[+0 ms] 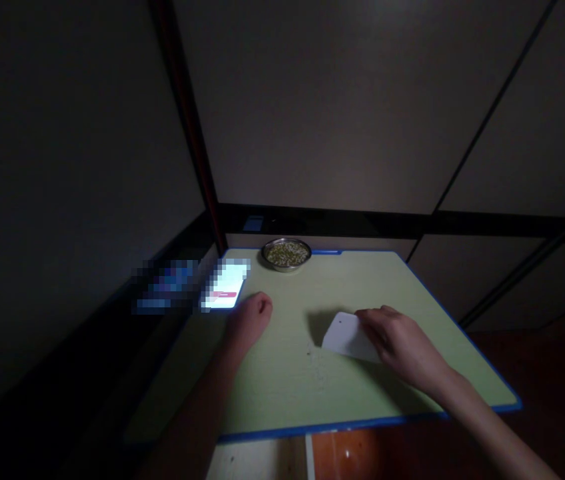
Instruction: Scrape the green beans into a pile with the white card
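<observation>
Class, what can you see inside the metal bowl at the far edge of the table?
The bowl holds many small yellow-green and whitish pieces, too small to name. They cover its bottom, so anything beneath them is hidden.

Head cam: v. dim room, bright screen glare (225, 285) at L w/ pixelated edges, soft shadows on tabletop (282, 387), dark corners, slight wide-angle distortion.

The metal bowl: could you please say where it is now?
In the head view, the bowl is at the table's far edge, left of centre, beyond the left hand.
</observation>
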Tool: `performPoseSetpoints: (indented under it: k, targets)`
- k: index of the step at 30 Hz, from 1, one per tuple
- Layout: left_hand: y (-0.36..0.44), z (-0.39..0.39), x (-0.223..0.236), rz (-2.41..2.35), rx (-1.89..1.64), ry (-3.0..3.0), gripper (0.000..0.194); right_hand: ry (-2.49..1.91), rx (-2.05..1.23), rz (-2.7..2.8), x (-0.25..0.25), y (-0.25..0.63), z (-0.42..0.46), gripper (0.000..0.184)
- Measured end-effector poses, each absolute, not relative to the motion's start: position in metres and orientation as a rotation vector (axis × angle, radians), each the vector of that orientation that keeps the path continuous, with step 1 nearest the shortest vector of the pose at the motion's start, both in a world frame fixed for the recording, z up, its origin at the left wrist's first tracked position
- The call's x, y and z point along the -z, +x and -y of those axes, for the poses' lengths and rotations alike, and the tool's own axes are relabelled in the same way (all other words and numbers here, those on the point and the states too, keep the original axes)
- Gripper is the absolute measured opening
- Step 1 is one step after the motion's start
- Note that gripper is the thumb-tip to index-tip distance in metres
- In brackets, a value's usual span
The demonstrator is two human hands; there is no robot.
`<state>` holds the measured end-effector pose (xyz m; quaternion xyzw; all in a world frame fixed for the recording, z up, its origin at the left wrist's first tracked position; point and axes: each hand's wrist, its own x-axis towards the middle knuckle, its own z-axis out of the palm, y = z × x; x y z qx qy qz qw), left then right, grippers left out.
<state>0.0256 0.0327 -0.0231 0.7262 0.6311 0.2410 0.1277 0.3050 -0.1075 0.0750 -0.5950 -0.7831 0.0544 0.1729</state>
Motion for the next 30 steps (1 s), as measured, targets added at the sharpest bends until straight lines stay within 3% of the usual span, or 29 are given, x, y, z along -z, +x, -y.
performPoseSetpoints:
  k: [11,17,30]
  targets:
    - [0.027,-0.031,0.02,-1.829,-0.718,2.098,0.02,-1.7,0.105,2.372,-0.081,0.27,0.108,0.035]
    - [0.025,-0.031,0.023,-1.811,-0.734,2.101,0.02,-1.735,0.025,2.307,-0.08,0.259,0.112,0.049]
    - [0.025,-0.029,0.021,-1.814,-0.722,2.099,0.019,-1.797,-0.01,2.245,-0.072,0.25,0.114,0.053]
